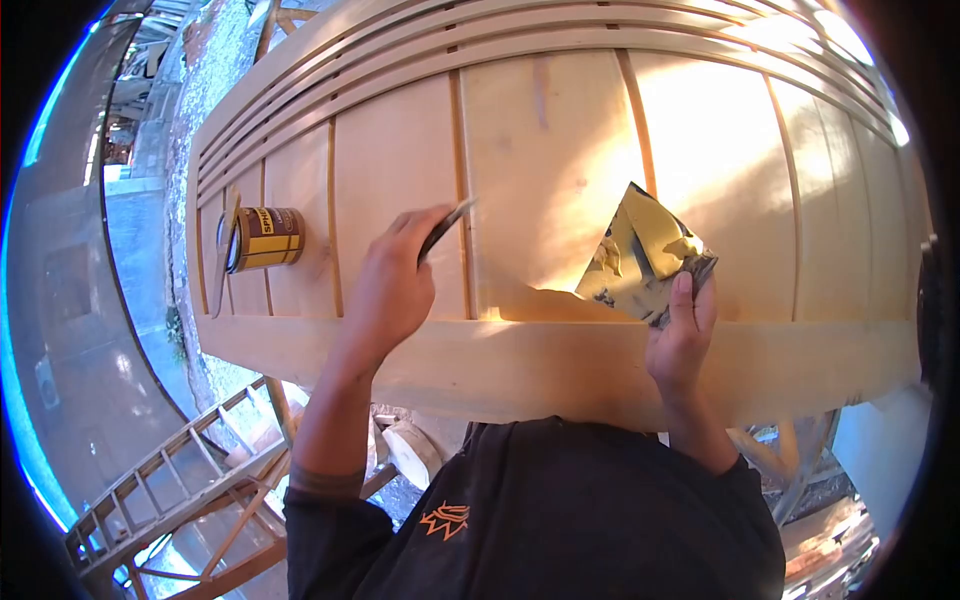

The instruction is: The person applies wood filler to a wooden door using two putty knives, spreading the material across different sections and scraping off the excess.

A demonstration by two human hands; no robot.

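My left hand (392, 285) is closed round a thin dark-handled tool (445, 229), whose tip points up and right over the grooves of a pale wooden panel (395, 170). To the right, my right hand (686, 325) grips the lower corner of a flat plate (640, 255) smeared with yellow paste (655, 232), thumb on top. The plate is tilted above the panel. At the panel's left end lies a brown and yellow can (268, 237), with a flat stick (224, 255) by its rim.
Slats (400, 90) run along the panel's far side, and a plain wooden rail (560, 365) edges the near side. A ladder (170, 480) is at the lower left, beyond the panel. Sunlight glares on the panel's right part.
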